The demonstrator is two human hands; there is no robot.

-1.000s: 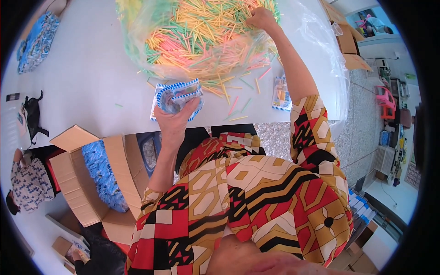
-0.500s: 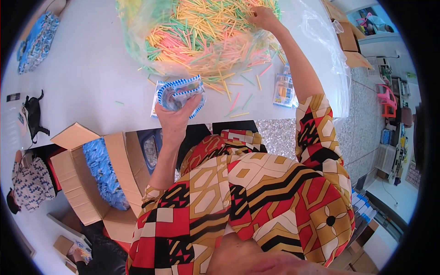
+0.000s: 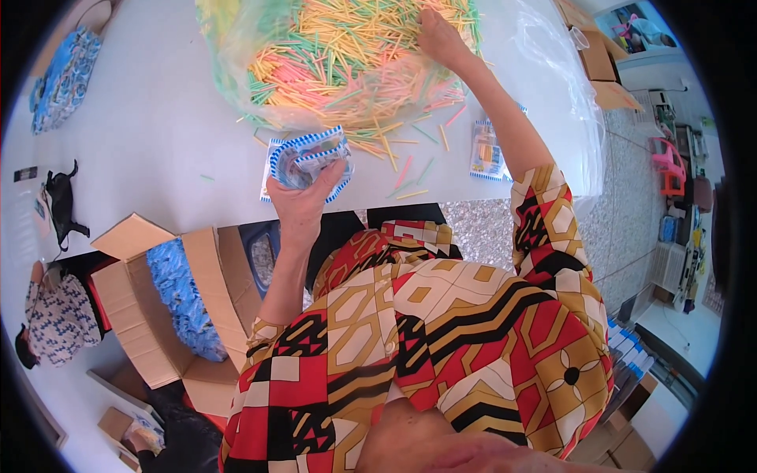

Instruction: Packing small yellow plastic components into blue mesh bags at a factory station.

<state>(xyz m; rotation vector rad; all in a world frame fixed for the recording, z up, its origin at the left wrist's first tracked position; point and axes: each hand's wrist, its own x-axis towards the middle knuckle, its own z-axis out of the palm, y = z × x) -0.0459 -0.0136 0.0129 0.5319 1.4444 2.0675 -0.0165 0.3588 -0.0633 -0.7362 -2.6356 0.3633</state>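
Note:
Near the front edge of the table, my left hand [image 3: 300, 206] is closed round a clear plastic packet [image 3: 309, 148] with blue-and-white striped edges. The packet's mouth gapes, and another flat packet [image 3: 266, 189] lies partly under it. Beyond it a large clear plastic bag [image 3: 225, 87] lies spread, heaped with thin sticks [image 3: 347, 47] in yellow, green and pink. My right hand [image 3: 443, 41] rests at the right side of the heap, fingers bent in among the sticks. Whether it grips any cannot be made out. Under my right forearm lies a similar packet [image 3: 486, 150], printed and striped.
Loose sticks [image 3: 410, 169] lie along the table's front. A bundle of blue packets [image 3: 67, 79] stands far left. Below the table's left end, an open cardboard box [image 3: 142, 307] holds blue packets. Another person [image 3: 59, 323] is at left; a dark-clothed one [image 3: 185, 430] is below.
My right hand has shifted a little to the left over the heap of sticks. My left hand keeps its hold on the packet in nearly the same place.

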